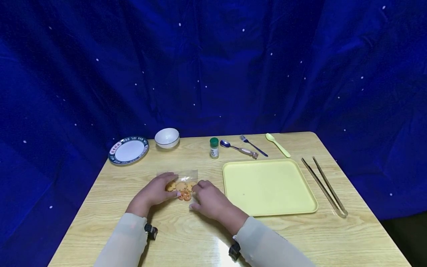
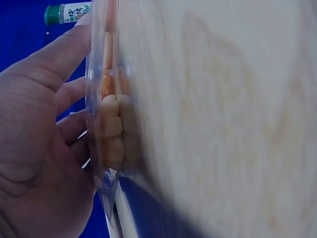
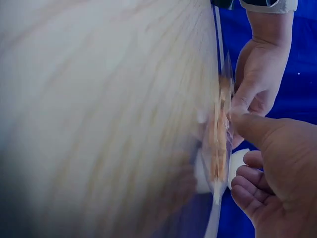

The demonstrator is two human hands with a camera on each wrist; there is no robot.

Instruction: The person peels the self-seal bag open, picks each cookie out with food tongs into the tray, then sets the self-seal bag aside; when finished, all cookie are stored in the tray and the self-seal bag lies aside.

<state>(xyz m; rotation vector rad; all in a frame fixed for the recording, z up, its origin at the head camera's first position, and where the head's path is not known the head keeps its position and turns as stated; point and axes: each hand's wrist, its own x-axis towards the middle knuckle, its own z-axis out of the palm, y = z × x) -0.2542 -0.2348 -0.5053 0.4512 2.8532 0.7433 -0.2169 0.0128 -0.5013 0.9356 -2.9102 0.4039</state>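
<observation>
A clear plastic bag (image 1: pixel 186 174) lies flat on the table. It holds several round biscuits (image 1: pixel 181 186) and orange-brown pretzel shapes (image 1: pixel 185 195). My left hand (image 1: pixel 160 191) rests over the bag's left side, its thumb stretched across the plastic near the pretzels. At the right edge is my right hand (image 1: pixel 211 200), fingers and thumb spread about the corner. In the left wrist view the left hand (image 2: pixel 44 114) lies against the bag's upper face. From the right wrist, the right hand's (image 3: pixel 282 163) thumb touches the plastic while its other fingers bend loosely beside it.
Right of the bag lies a yellow tray (image 1: pixel 267 189), with metal tongs (image 1: pixel 325 187) beyond it. Along the back are a rimmed plate (image 1: pixel 129 151), white bowl (image 1: pixel 167 138), green-capped shaker (image 1: pixel 214 148), bear-handled spoon (image 1: pixel 240 149), fork (image 1: pixel 253 145) and yellow spoon (image 1: pixel 278 145).
</observation>
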